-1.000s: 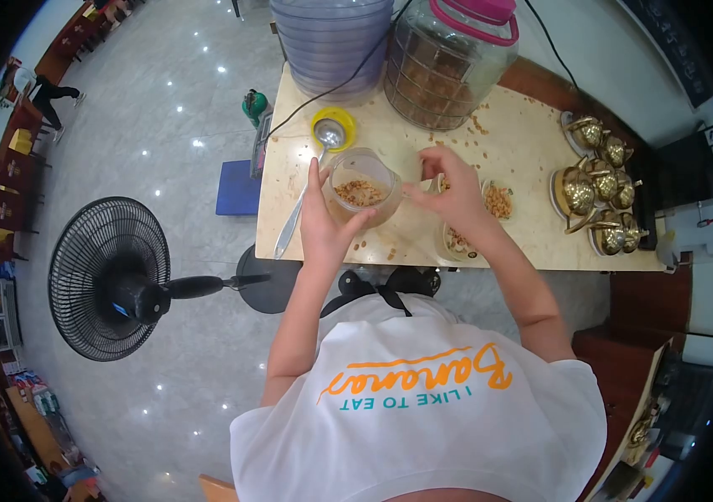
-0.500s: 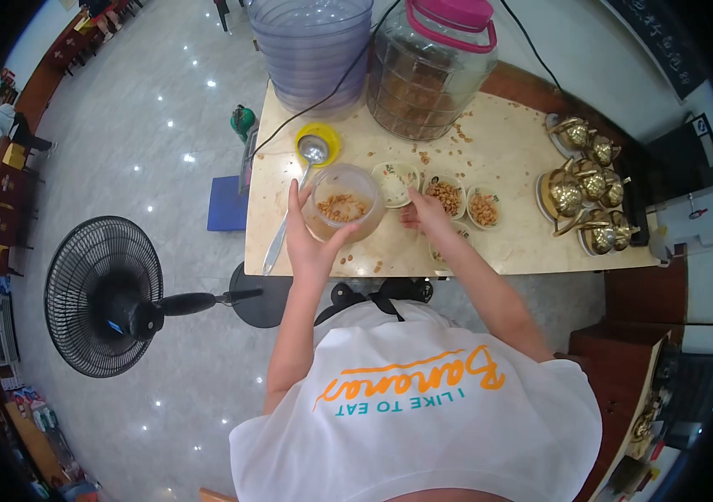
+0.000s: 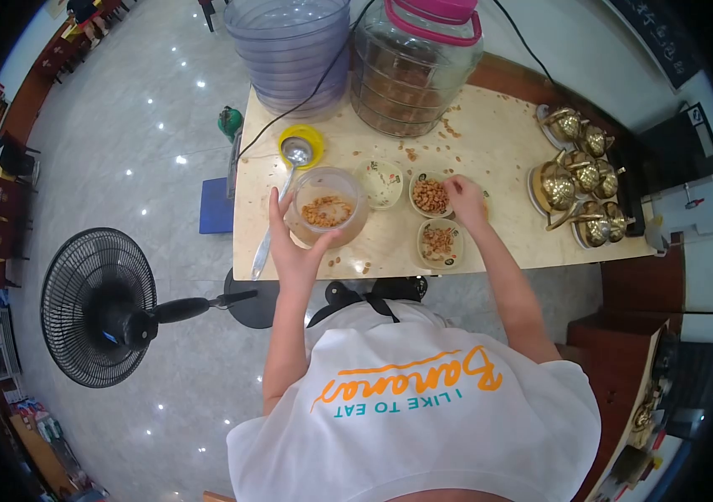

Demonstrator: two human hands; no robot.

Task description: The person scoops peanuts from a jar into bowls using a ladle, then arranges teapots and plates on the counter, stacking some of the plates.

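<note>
My left hand (image 3: 296, 259) wraps round the near left side of a clear plastic tub (image 3: 358, 219), which has some peanuts in its bottom. My right hand (image 3: 467, 197) reaches over the table with its fingers pressed together at the right rim of a small bowl (image 3: 431, 195) full of peanuts. Whether the fingers grip the rim or a few peanuts is hidden. Nearer me sits another bowl of peanuts (image 3: 439, 243). A bowl with only a few bits in it (image 3: 380, 184) stands beside the tub. Behind my right hand, one more bowl is mostly covered.
A metal ladle (image 3: 296, 152) rests on a yellow dish (image 3: 309, 140), its handle running past the tub. Stacked clear buckets (image 3: 289, 58) and a large pink-lidded jar (image 3: 411, 84) stand behind. Golden teapots (image 3: 559, 186) are at right. Loose peanuts dot the table (image 3: 507, 125). A fan (image 3: 97, 308) stands left.
My right hand has moved right, from between the bowls to the right rim of the full peanut bowl, uncovering the near bowl. My left hand keeps hold of the tub. The view has shifted slightly.
</note>
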